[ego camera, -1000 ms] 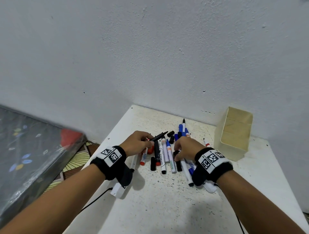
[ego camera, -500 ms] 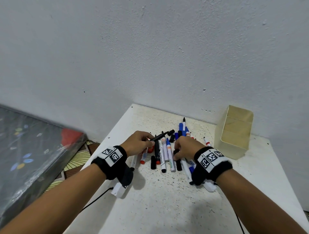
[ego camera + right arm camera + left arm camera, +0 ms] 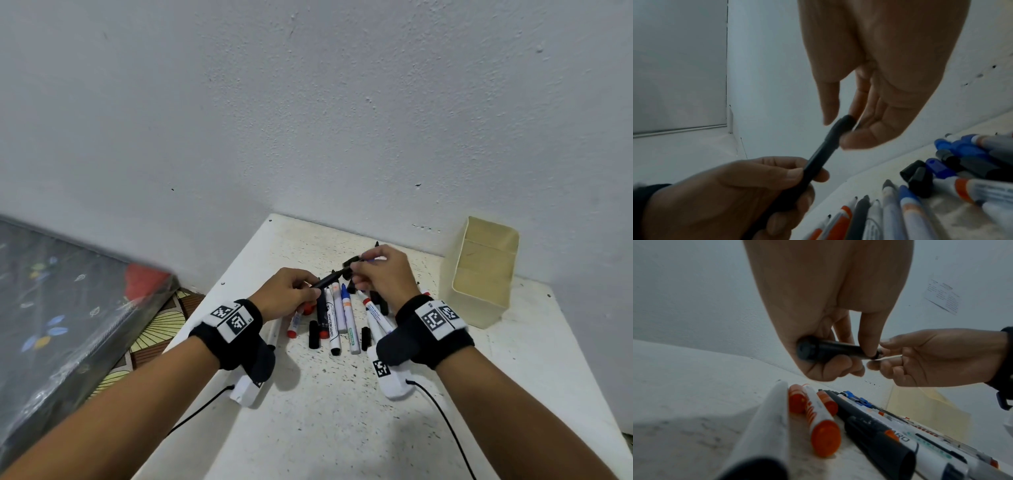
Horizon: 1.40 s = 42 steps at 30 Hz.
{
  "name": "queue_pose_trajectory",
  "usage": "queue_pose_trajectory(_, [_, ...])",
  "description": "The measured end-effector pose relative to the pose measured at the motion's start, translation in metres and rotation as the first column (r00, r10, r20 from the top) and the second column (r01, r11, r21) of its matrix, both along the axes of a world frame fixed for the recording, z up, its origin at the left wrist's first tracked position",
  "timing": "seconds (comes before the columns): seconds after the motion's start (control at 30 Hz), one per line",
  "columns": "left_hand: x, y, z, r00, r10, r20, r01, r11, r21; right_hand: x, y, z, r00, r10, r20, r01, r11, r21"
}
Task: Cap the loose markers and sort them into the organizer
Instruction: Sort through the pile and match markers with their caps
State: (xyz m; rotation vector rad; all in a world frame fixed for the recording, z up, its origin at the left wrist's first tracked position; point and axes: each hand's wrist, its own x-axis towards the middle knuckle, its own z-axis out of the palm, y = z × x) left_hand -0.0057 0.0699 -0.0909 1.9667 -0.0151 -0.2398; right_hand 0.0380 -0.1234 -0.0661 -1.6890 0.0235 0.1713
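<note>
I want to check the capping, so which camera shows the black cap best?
The right wrist view: the black cap sits on the marker tip, unobstructed. The head view shows it small; the left wrist view hides it behind fingers.

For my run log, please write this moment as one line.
left hand: grips black marker | right hand: pinches black cap at marker tip | organizer: empty | step: capping

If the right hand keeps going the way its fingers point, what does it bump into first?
Probably the left hand. The right hand, pinching a small black cap, points along the slim black marker that the left hand grips, so the left fingers come first.
</note>
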Motion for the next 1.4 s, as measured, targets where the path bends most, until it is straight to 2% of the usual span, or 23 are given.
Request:
queue_pose_trajectory(0.1, [0.0,0.0,-0.001,1.0,0.007,0.009,-0.007,1.0,0.011,-0.003,0.006,-0.002,0.993,0.107,-0.045,-0.108,0.994,-0.014])
queue_pose_trajectory(0.27, [-0.002,0.006,-0.002,1.0,0.002,0.005,-0.002,1.0,0.022,0.005,0.003,-0.007,0.998,-0.056,-0.005,0.056,0.998,0.001])
queue_pose_trajectory(0.33, [-0.002,0.01,-0.002,1.0,0.015,-0.003,-0.015,1.0,0.024,0.01,-0.003,-0.01,0.997,-0.073,-0.018,0.071,0.992,-0.103])
queue_pose_trajectory(0.37, [-0.002,0.012,-0.002,1.0,0.021,-0.008,-0.021,0.999,0.026,0.011,-0.006,-0.012,0.999,-0.032,-0.014,0.028,0.976,-0.218])
queue_pose_trajectory(0.43, [-0.003,0.017,-0.002,1.0,0.027,-0.012,-0.026,0.999,0.036,0.011,-0.011,-0.017,0.993,0.119,-0.001,-0.103,0.854,-0.51])
queue_pose_trajectory(0.5, [-0.004,0.02,-0.003,1.0,0.023,-0.015,-0.023,0.999,0.041,0.006,-0.013,-0.021,0.97,0.243,0.017,-0.167,0.712,-0.682])
queue_pose_trajectory(0.6, [-0.005,0.022,-0.005,0.999,0.037,-0.016,-0.036,0.998,0.043,-0.004,-0.019,-0.012,0.913,0.404,0.055,-0.193,0.547,-0.814])
queue_pose_trajectory(0.67, [-0.005,0.02,-0.006,0.999,0.036,-0.021,-0.035,0.998,0.044,-0.013,-0.023,-0.005,0.856,0.512,-0.076,-0.295,0.363,-0.884])
queue_pose_trajectory(0.73, [-0.004,0.016,-0.006,0.999,0.037,-0.025,-0.036,0.999,0.035,-0.022,-0.025,-0.001,0.818,0.529,-0.226,-0.376,0.194,-0.906])
queue_pose_trajectory(0.87, [-0.002,0.004,-0.002,1.0,0.02,-0.014,-0.02,1.0,0.01,-0.03,-0.023,-0.011,0.798,0.52,-0.307,-0.407,0.087,-0.909])
queue_pose_trajectory(0.9, [-0.002,0.002,-0.001,1.0,0.011,-0.005,-0.011,1.0,0.01,-0.031,-0.022,-0.014,0.803,0.527,-0.28,-0.383,0.095,-0.919])
queue_pose_trajectory(0.93, [-0.002,0.0,0.0,1.0,0.004,0.001,-0.004,1.0,0.007,-0.031,-0.022,-0.015,0.819,0.53,-0.221,-0.345,0.146,-0.927])
queue_pose_trajectory(0.97, [-0.002,-0.001,0.0,1.0,-0.002,0.003,0.002,1.0,0.003,-0.031,-0.023,-0.015,0.848,0.514,-0.128,-0.296,0.259,-0.919])
queue_pose_trajectory(1.0, [-0.003,-0.001,0.0,1.0,-0.004,0.003,0.004,1.0,0.002,-0.03,-0.025,-0.014,0.887,0.461,-0.027,-0.241,0.411,-0.88])
queue_pose_trajectory(1.07, [-0.004,-0.002,0.0,1.0,-0.006,0.002,0.006,1.0,0.01,-0.024,-0.028,-0.008,0.952,0.265,0.152,-0.086,0.711,-0.698])
queue_pose_trajectory(1.1, [-0.004,-0.002,-0.001,1.0,-0.007,0.0,0.007,1.0,0.015,-0.019,-0.03,-0.005,0.966,0.16,0.204,-0.009,0.808,-0.589])
queue_pose_trajectory(1.13, [-0.004,-0.003,0.0,1.0,-0.011,-0.001,0.011,1.0,0.021,-0.015,-0.031,-0.001,0.969,0.081,0.233,0.048,0.865,-0.5])
queue_pose_trajectory(1.2, [-0.005,-0.004,0.001,1.0,-0.016,-0.008,0.016,1.0,0.014,-0.01,-0.029,0.001,0.965,0.006,0.263,0.103,0.911,-0.398])
queue_pose_trajectory(1.27, [-0.006,-0.007,0.004,1.0,-0.016,-0.015,0.016,1.0,-0.004,-0.009,-0.025,0.001,0.963,-0.017,0.267,0.116,0.925,-0.362])
queue_pose_trajectory(1.4, [-0.009,-0.013,0.009,0.998,-0.053,-0.018,0.053,0.999,0.002,-0.012,-0.014,0.0,0.981,0.049,0.19,0.009,0.956,-0.292])
